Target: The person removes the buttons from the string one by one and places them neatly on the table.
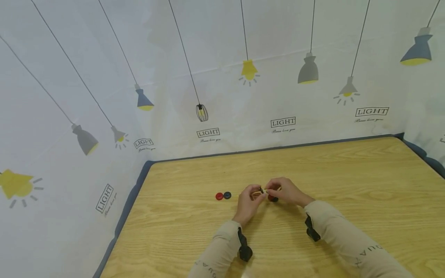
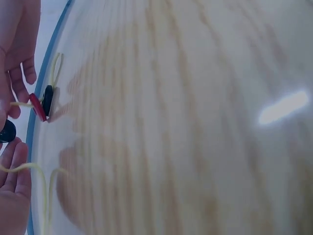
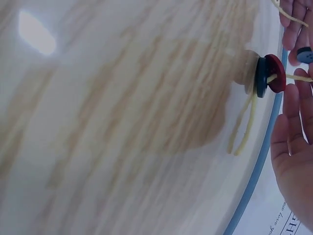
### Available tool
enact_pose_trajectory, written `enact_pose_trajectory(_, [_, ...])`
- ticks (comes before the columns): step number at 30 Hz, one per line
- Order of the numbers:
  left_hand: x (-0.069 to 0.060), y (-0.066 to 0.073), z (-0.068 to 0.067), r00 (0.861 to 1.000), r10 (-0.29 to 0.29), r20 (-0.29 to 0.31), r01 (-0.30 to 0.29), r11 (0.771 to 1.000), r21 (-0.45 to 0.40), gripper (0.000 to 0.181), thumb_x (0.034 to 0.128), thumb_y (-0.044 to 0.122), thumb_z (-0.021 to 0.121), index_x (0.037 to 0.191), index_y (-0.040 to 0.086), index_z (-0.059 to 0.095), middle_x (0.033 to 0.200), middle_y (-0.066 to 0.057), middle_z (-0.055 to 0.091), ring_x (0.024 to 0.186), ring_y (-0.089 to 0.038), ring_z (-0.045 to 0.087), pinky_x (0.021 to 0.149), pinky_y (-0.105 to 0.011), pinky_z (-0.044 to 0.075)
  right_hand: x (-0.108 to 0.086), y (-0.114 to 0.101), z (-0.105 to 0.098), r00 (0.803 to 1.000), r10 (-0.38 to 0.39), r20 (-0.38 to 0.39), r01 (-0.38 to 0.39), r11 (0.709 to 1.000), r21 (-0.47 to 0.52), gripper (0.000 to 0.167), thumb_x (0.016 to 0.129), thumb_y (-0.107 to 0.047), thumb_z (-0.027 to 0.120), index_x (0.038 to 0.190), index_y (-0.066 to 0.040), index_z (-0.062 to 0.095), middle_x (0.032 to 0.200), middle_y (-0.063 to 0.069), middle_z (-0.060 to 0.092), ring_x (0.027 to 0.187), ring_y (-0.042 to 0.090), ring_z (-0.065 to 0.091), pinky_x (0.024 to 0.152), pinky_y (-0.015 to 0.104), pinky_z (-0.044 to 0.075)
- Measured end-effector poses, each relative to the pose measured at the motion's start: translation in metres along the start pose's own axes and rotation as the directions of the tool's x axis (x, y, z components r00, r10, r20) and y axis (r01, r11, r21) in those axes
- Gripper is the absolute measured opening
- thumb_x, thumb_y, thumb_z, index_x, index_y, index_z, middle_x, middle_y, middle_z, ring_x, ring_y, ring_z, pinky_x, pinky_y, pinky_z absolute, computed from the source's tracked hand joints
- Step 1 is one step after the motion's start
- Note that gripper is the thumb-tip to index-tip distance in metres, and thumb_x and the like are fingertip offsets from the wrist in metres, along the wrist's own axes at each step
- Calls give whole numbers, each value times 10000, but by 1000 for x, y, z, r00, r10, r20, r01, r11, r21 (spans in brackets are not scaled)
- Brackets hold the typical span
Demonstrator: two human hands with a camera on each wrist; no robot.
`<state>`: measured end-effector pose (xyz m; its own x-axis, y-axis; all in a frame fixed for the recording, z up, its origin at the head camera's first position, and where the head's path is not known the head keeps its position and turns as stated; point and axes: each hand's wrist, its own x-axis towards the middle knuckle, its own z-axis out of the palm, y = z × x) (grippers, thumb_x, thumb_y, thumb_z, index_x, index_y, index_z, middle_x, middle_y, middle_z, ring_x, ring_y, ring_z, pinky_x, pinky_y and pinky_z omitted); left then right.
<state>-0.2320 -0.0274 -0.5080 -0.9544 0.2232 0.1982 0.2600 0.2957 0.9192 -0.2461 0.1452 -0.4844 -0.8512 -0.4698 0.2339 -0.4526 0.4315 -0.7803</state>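
My left hand (image 1: 247,204) pinches a dark button (image 2: 7,131) with holes through it. Facing it, the fingertips of my right hand (image 1: 286,192) pinch a thin yellow string (image 3: 294,77) close to that button. Below the right hand, a red button (image 3: 277,73) and a dark blue button (image 3: 261,77) hang side by side on the string, whose two loose ends dangle past them. More yellow string (image 2: 44,188) trails down by the left hand in the left wrist view. Whether the string passes through the held button is hidden by the fingers.
Left of the hands, another red button (image 1: 219,196) and another dark blue button (image 1: 227,195) lie close together on the wooden table (image 1: 180,231). A white lamp-print curtain (image 1: 222,96) rises behind the table's far and left edges.
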Motion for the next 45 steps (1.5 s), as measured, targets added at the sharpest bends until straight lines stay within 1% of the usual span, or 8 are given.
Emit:
enact_pose_trajectory(4, [1, -4, -7, 1000, 6, -14, -5, 1000, 31, 323, 835, 150, 619, 1112, -2, 551, 1028, -74, 598, 911, -180, 576, 768, -268, 459, -2, 0, -1, 1000, -7, -29, 6, 999, -42, 89, 852, -74, 578, 876, -3, 626, 770, 32, 622, 712, 141, 565, 646, 299, 459])
enact_pose_trajectory(8, [0, -6, -16, 1000, -12, -17, 13, 998, 58, 315, 829, 134, 625, 1108, 3, 558, 998, -39, 598, 897, -156, 566, 768, -256, 456, -3, 1, -1, 999, 20, -33, -21, 999, -35, 103, 853, -78, 578, 879, 10, 625, 774, 27, 620, 717, 134, 560, 664, 305, 456])
enact_pose_trajectory(14, [-1, -7, -28, 1000, -9, -12, 10, 996, 91, 320, 830, 128, 623, 1118, 7, 555, 989, -39, 596, 890, -157, 566, 772, -270, 456, -4, 1, -1, 998, 45, -31, -46, 998, -34, 107, 857, -90, 574, 882, -1, 628, 785, 19, 617, 722, 123, 554, 678, 305, 450])
enact_pose_trajectory(20, [-2, -6, -39, 1000, -30, 6, 29, 995, 91, 323, 837, 136, 616, 1127, 10, 548, 1001, -36, 584, 902, -163, 552, 791, -301, 442, -5, 1, -2, 999, 42, -34, -44, 998, -39, 107, 858, -95, 576, 882, -5, 628, 793, 30, 617, 723, 128, 551, 673, 298, 450])
enact_pose_trajectory(26, [-4, -6, -51, 1000, -2, -2, 2, 994, 106, 317, 834, 137, 620, 1115, 7, 554, 1007, -53, 592, 919, -193, 553, 800, -334, 436, -5, 2, -2, 998, 50, -30, -51, 998, -31, 109, 858, -95, 577, 890, -4, 627, 796, 15, 612, 725, 120, 549, 670, 287, 453])
enact_pose_trajectory(29, [-6, -4, -56, 1000, 0, 1, 0, 994, 112, 320, 838, 140, 615, 1122, 7, 549, 1028, -61, 586, 934, -206, 548, 810, -353, 430, -5, 3, -2, 998, 57, -28, -58, 998, -27, 111, 859, -90, 573, 895, 1, 625, 804, 13, 612, 732, 119, 548, 669, 286, 454])
enact_pose_trajectory(41, [-8, -11, -72, 1000, 16, -7, -15, 992, 129, 341, 846, 148, 606, 1147, 4, 536, 1044, -80, 580, 942, -224, 550, 814, -360, 441, -6, 3, -3, 996, 64, -58, -66, 997, -29, 106, 854, -80, 579, 882, 13, 623, 794, 26, 605, 726, 139, 542, 670, 299, 448])
enact_pose_trajectory(45, [-9, -11, -79, 1000, 2, -10, -1, 991, 134, 335, 852, 148, 598, 1151, 12, 535, 1053, -67, 574, 941, -206, 547, 813, -335, 442, -5, 3, -3, 996, 66, -58, -68, 997, -24, 117, 854, -94, 582, 883, 12, 622, 798, 26, 605, 732, 151, 540, 667, 298, 447])
